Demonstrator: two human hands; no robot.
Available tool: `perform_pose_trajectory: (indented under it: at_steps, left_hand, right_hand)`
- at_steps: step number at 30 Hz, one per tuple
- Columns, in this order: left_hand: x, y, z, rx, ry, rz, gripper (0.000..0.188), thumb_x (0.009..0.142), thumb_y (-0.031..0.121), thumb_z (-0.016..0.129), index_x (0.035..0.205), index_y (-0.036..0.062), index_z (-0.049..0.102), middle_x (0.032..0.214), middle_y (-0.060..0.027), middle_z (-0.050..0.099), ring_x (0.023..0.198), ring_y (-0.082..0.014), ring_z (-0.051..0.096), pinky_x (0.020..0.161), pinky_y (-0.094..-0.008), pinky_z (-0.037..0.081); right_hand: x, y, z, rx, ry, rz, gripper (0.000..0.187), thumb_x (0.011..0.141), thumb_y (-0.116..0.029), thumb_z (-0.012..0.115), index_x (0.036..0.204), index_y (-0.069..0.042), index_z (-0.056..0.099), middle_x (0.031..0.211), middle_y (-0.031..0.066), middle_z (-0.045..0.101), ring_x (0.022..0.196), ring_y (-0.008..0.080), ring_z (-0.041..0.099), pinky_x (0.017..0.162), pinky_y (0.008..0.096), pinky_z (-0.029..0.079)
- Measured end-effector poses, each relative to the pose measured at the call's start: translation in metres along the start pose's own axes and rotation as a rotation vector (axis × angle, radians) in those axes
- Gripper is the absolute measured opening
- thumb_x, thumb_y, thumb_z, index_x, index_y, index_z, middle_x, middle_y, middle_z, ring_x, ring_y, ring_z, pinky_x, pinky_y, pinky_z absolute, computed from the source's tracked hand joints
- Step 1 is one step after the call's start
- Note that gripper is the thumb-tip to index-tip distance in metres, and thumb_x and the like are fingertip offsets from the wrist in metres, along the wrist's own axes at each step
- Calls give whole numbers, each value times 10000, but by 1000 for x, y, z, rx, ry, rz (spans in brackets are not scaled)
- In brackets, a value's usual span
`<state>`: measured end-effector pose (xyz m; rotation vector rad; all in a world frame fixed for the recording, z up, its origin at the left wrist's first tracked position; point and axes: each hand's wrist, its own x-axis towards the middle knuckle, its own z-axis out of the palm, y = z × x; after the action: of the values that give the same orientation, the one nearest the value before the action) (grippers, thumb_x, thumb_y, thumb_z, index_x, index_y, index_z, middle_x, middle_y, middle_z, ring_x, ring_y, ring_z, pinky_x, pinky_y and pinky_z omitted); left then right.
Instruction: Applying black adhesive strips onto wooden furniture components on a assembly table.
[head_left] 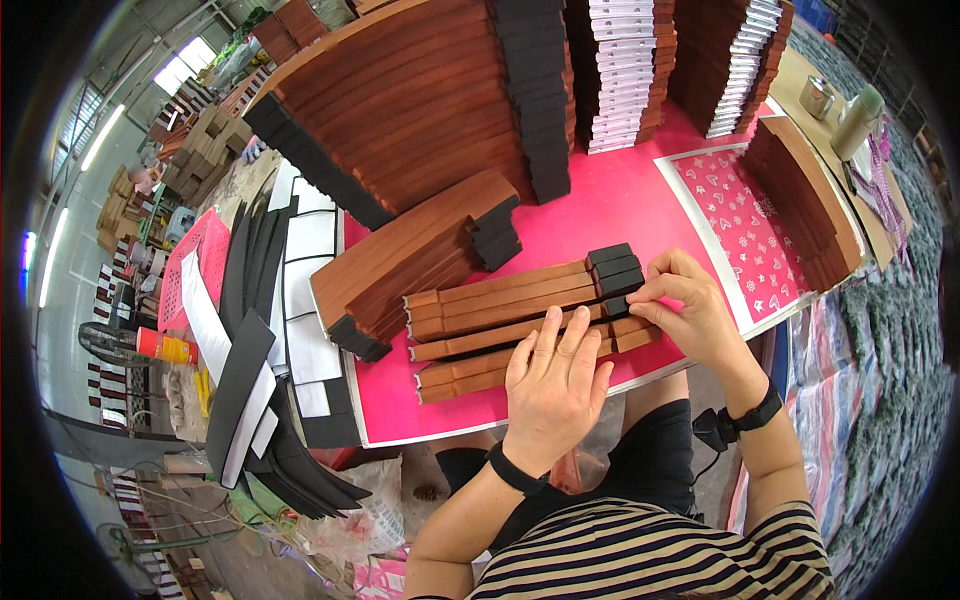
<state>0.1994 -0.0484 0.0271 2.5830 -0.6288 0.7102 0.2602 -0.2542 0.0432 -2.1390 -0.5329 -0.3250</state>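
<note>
Left hand (553, 398) spread on brown strips (500, 303), right hand (695, 308) pinching black tip (615, 307); pink tabletop (592, 205), cluttered workshop (100, 245)

The shirt (640, 555) has narrow horizontal stripes, cream and near-black, and its short right sleeve (795, 530) ends in a striped edge above the elbow. Below it are black shorts (650, 465). The left grip (556, 385) and right grip (698, 310) are bare. A black left band (514, 471) circles one wrist; the black right band (760, 408) carries a blocky black box (711, 429), with a thin dark cable (709, 468) below.
</note>
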Motion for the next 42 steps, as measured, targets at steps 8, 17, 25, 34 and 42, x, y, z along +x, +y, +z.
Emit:
perform_pose_trajectory:
  at_steps: [8,17,25,34,42]
  left_hand:
    - [2,-1,6,-4,31,-13,330,846,235,698,1122,63,642,1300,-100,629,1261,-302,556,1030,-434,377]
    - [-12,-21,-14,-401,121,134,325,849,117,669,1169,84,626,1410,-128,547,1390,-332,439,1142,-474,317]
    - [-84,-102,-116,7,366,-121,276,854,59,658,1127,90,633,1352,-139,593,1301,-315,523,1120,-465,336]
    - [-161,-164,-158,465,125,-714,588,894,352,688,1300,-34,508,1183,-199,570,1101,-378,537,940,-458,436]
    - [-152,-181,-153,297,143,-727,583,858,365,731,1227,-53,561,1038,-198,603,1024,-374,564,882,-447,474]
  right_hand:
    - [2,-2,3,35,33,112,125,746,-27,774,858,-15,718,859,103,581,841,251,604,736,330,485]
    - [-2,-4,15,34,34,107,88,839,23,651,922,11,623,926,94,540,852,201,582,744,287,477]
    - [-14,1,28,-315,345,-183,122,869,-17,671,964,5,598,1051,139,545,995,287,557,868,362,444]
    - [-13,-113,112,-52,-76,-507,255,760,-1,748,986,-44,637,1038,136,617,966,324,613,797,414,517]
    - [43,-165,226,182,-337,-561,227,785,-53,726,1005,-48,668,1006,126,647,963,328,617,828,410,512]
